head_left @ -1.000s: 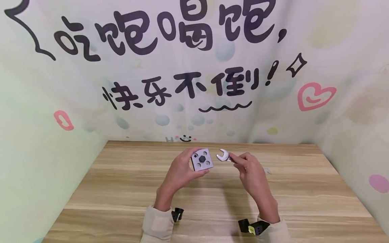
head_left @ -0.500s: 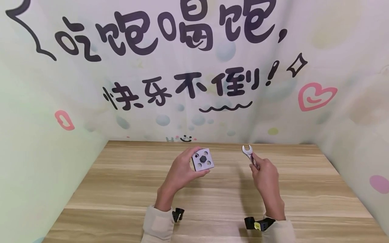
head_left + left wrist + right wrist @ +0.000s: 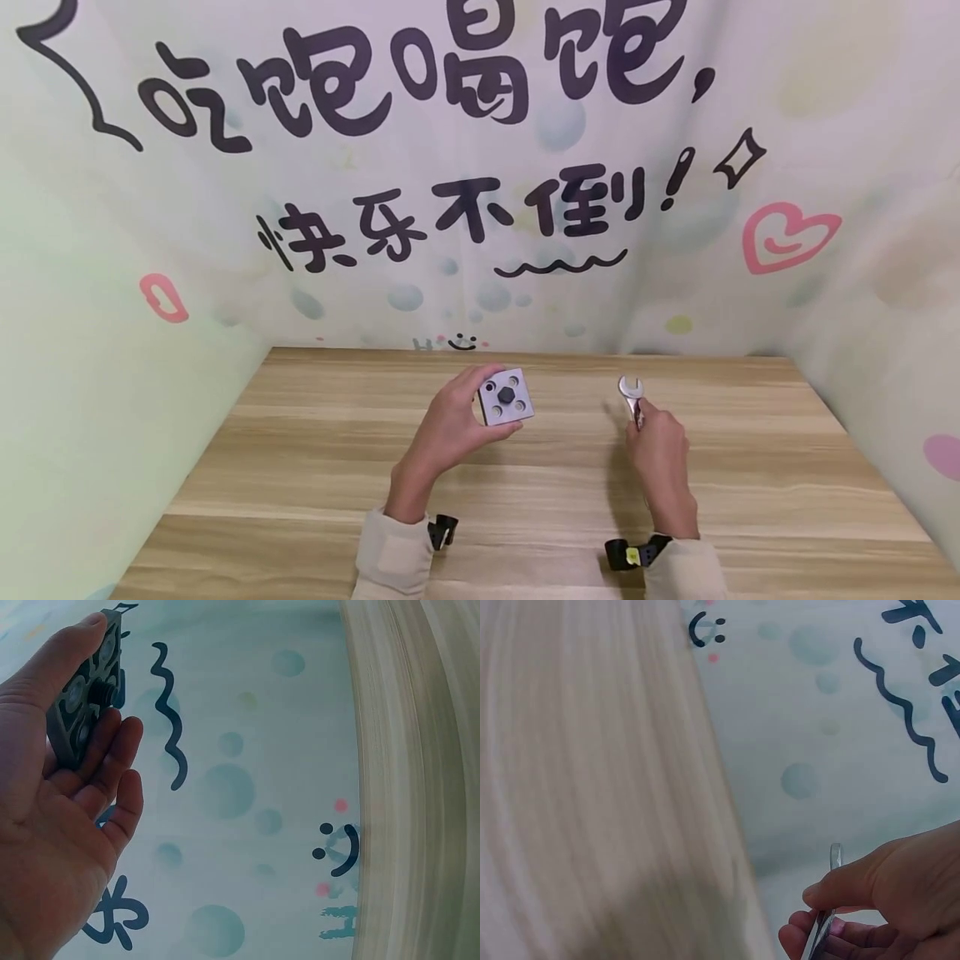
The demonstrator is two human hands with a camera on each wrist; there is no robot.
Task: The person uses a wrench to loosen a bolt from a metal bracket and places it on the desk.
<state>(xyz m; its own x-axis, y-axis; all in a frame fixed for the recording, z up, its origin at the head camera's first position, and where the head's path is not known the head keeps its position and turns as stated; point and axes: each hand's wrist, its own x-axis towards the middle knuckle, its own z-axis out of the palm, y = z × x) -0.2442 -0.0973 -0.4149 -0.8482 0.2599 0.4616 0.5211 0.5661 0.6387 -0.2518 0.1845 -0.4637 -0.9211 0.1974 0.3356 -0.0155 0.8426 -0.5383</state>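
Observation:
Between thumb and fingers, my left hand [image 3: 448, 419] grips a square grey metal block [image 3: 492, 409] by its edges, above the table. A dark hex bolt head [image 3: 507, 395] sits at the middle of its face, with round holes near the corners. In the left wrist view the block [image 3: 66, 720] appears edge-on, its recessed back and the end of the bolt showing. My right hand [image 3: 660, 450] pinches a shiny open-end wrench [image 3: 632, 392], its forked end pointing away from me. The right wrist view shows the wrench [image 3: 835, 856] between thumb and fingers; the palm hides part of it.
Both hands are over a wood-grain table [image 3: 315, 467]. A white printed cloth wall [image 3: 360, 308] with black lettering rises along the table's back edge, and side walls flank it. A black wrist camera [image 3: 442, 532] is strapped to the left wrist, another [image 3: 619, 554] to the right.
My right hand has drawn the wrench away from the block to the right, turning its forked end from leftward to forward. My left hand still holds the block in nearly the same place.

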